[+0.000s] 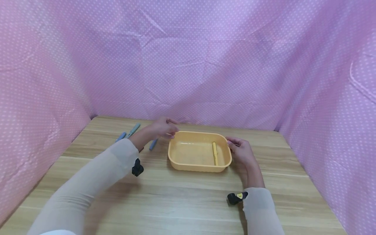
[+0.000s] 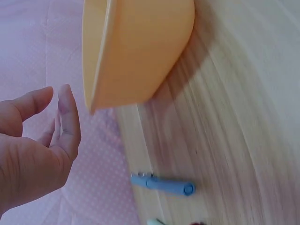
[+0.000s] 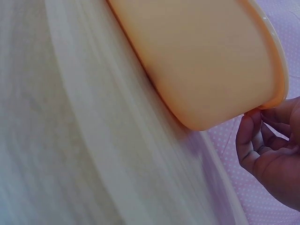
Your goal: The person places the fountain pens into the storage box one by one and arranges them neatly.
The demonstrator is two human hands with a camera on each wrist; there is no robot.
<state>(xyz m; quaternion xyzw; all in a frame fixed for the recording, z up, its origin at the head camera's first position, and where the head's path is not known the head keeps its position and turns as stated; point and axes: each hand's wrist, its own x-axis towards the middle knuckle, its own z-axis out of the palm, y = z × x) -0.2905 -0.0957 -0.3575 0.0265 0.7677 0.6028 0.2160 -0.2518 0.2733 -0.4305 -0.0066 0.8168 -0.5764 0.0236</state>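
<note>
In the head view, we see the yellow plastic tray (image 1: 192, 168) on the wood-grain surface (image 1: 176, 199), a yellow pen (image 1: 215, 154) lying inside toward its right end. The left grip (image 1: 165, 128) is released just beside the tray's left end; the right grip (image 1: 243, 151) is at the opposite end. To the left we find a blue pen (image 1: 153, 144) near the tray, and farther off a grey-green pen (image 1: 134, 129) and a second blue pen (image 1: 121, 136).

In the left wrist view, we see thumb and fingers parted with nothing between them, and the nearer blue pen apart from the tray.

In the right wrist view, we see the right grip pinching the tray's rim at a corner.
</note>
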